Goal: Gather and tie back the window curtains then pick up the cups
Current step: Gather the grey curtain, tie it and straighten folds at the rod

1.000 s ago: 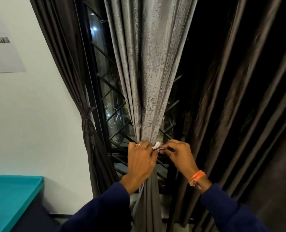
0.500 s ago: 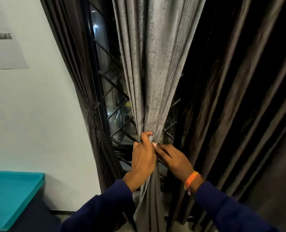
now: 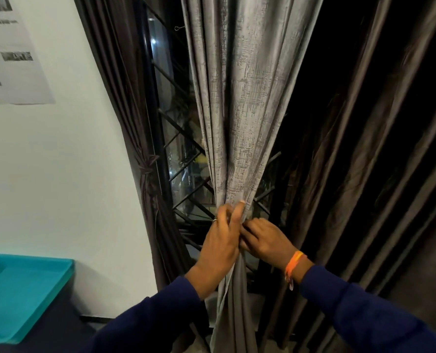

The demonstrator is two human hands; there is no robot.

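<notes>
On the head camera I see my left hand [image 3: 220, 247] with fingers [image 3: 233, 211] curled around the gathered grey curtain [image 3: 245, 110] at centre frame. My right hand [image 3: 265, 240] pinches the same bunch from 3 o'clock. A tied dark curtain [image 3: 145, 171] hangs at 9 o'clock, a teal tray [image 3: 20, 289] at 8.

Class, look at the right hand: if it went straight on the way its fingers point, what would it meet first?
The right hand points left, towards the gathered grey curtain and the left hand gripping it. It already seems to touch that bunch, so the curtain comes first; depth is hard to judge.
</notes>
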